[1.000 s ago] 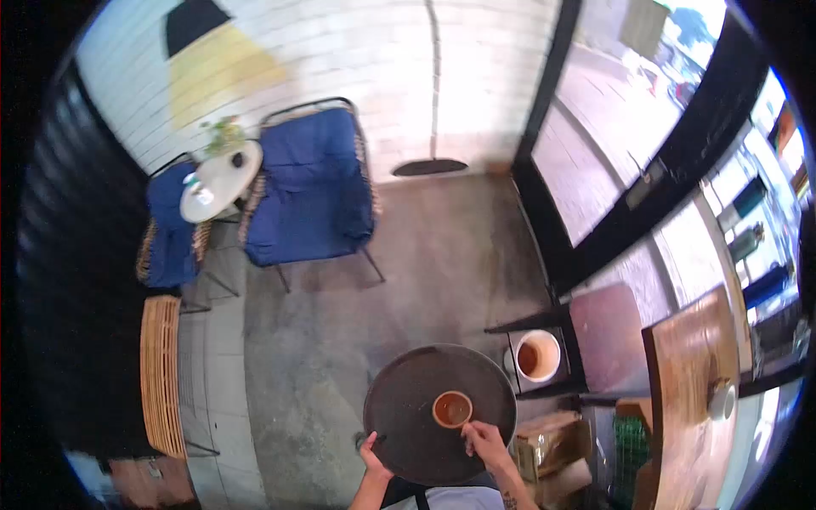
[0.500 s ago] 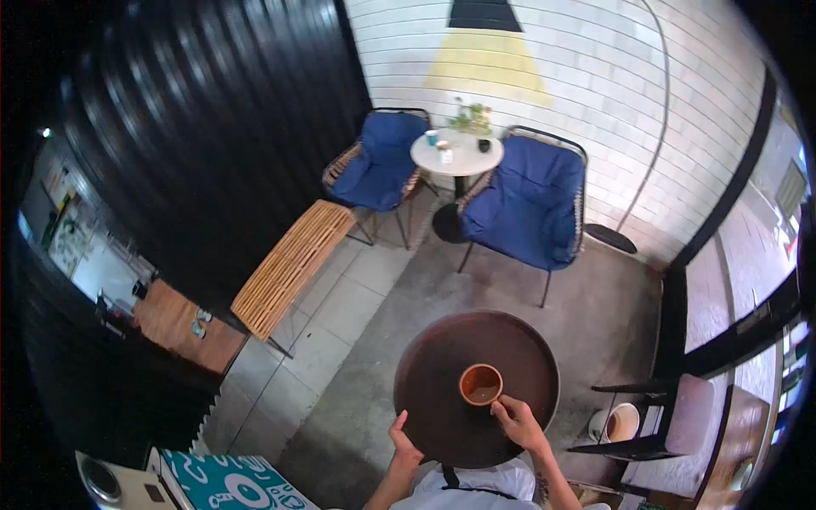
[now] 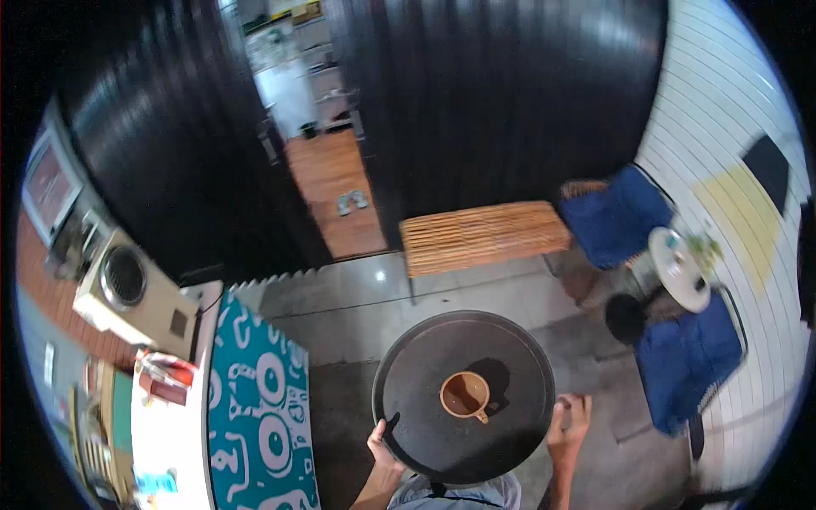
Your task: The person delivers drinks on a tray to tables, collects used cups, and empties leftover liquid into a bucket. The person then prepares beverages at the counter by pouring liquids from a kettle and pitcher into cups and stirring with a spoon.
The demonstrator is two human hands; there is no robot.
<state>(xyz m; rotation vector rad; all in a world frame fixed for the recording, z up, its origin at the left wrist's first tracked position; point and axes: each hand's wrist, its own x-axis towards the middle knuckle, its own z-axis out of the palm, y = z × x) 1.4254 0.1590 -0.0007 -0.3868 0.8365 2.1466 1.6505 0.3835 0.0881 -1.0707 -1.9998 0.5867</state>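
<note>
A round dark tray (image 3: 425, 357) is held out flat in front of my body. On it, a little right of its middle, stands an orange-brown cup (image 3: 465, 394), its small handle pointing toward me. I look down into the cup, and its inside is reddish brown. My left hand (image 3: 385, 448) grips the tray at its lower left edge, thumb on the rim and the other fingers hidden below. Just outside the tray's right edge is my right hand (image 3: 569, 423), fingers apart and nothing in them.
A slatted wooden bench (image 3: 484, 236) stands ahead by the dark corrugated wall, beside a narrow doorway (image 3: 336, 195) with slippers on its wooden floor. Blue chairs (image 3: 614, 217) and a small white table (image 3: 680, 270) are at right. A counter with a teal patterned front (image 3: 262, 408) is close on my left.
My view has swung left, so the chairs and table now appear at right and the doorway ahead. My right hand has let go of the cup's handle and moved beyond the tray's right edge.
</note>
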